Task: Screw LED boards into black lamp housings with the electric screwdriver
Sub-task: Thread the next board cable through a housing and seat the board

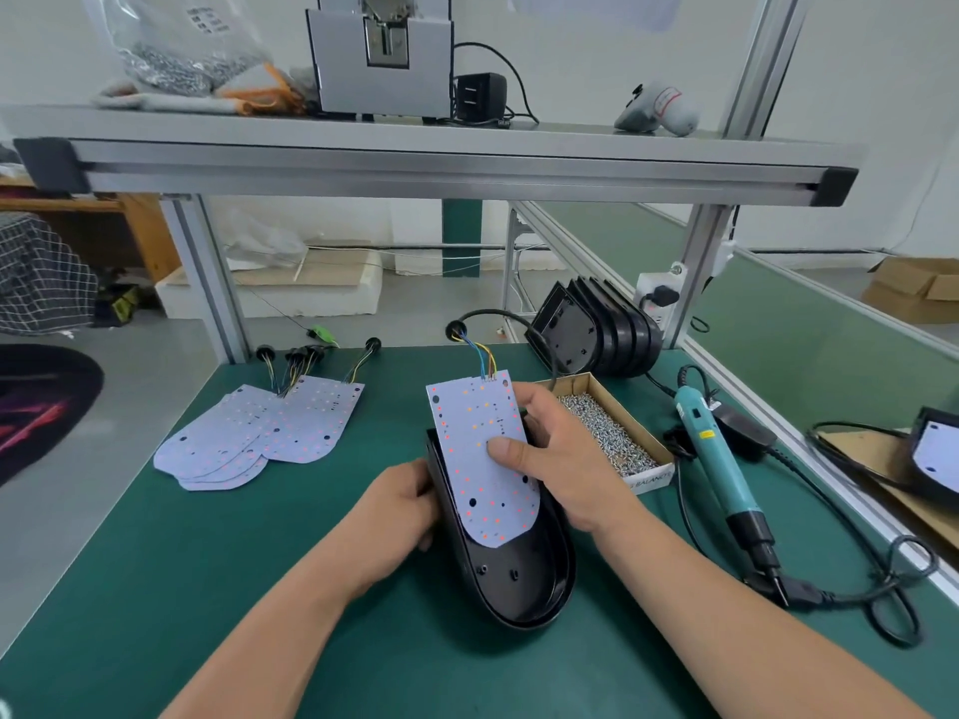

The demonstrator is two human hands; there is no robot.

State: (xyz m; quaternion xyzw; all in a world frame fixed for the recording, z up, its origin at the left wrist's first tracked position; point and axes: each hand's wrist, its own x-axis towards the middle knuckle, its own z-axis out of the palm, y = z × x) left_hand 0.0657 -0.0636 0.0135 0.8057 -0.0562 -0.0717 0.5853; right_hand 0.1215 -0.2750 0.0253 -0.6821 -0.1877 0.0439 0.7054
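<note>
A black lamp housing (519, 583) lies open on the green table, rounded end toward me. My left hand (399, 505) grips its left wall. My right hand (560, 459) holds a white LED board (477, 448) with coloured wires, thumb on its face, fingers behind its right edge. The board is tilted, its rounded end lowered into the housing and its wired end raised. The teal electric screwdriver (721, 459) lies on the table to the right, untouched.
Several more LED boards (249, 433) lie stacked at the left. A cardboard box of screws (607, 433) sits right of my right hand. A row of black housings (597, 329) stands behind it. The screwdriver cable (882, 589) loops at the right edge. A metal shelf (441, 163) spans overhead.
</note>
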